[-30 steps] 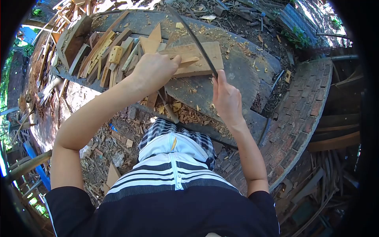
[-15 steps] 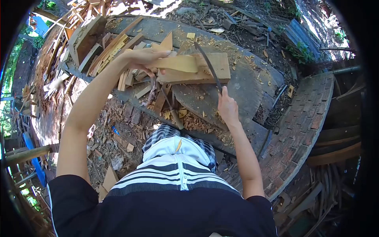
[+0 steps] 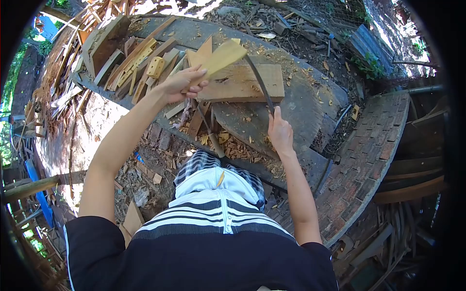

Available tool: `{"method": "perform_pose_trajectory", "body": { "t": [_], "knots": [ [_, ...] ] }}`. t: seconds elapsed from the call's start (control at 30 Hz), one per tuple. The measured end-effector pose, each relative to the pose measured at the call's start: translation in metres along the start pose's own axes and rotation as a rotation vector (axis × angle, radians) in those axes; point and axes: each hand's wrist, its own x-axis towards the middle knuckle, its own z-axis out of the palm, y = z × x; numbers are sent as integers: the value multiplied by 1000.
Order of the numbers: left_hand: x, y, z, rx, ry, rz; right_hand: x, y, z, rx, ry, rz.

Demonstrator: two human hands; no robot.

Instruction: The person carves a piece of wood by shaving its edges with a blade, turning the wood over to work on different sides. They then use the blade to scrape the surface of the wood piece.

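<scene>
My left hand [image 3: 183,85] is closed on the narrow end of a flat, pale wooden piece [image 3: 224,57], whose wide end points up and to the right. A thick wooden block [image 3: 267,83] lies under and beside it on the worn workbench [image 3: 301,114]. My right hand [image 3: 281,131] grips the handle end of a long dark blade [image 3: 259,80], which slants up and left across the block. The blade's upper tip is hidden or touches behind the wide end of the wooden piece.
Wood offcuts [image 3: 141,60] and a small yellow block with holes [image 3: 156,67] lie at the bench's left. A tool with a wooden handle [image 3: 216,145] rests near the front edge among chips. A curved brick surface [image 3: 361,165] is at the right.
My left hand has turned the wooden piece, so its wide end now points up and right instead of lying across the block. The blade has moved only slightly.
</scene>
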Motion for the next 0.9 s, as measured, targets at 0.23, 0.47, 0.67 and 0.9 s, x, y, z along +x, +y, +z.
{"method": "perform_pose_trajectory", "body": {
  "t": [0.23, 0.47, 0.67, 0.9],
  "knots": [
    [25, -34, 21, -339, -173, 86, 0, -2, 0, 4, 24, -11],
    [29, -43, 40, -501, -143, 164, 0, -3, -2, 6, 9, 4],
    [26, -41, 46, -616, -281, 65, 0, -4, -3, 20, 8, 7],
    [7, -26, 45, -273, -322, 88, 0, -4, -2, 41, 75, -33]
  ]
}}
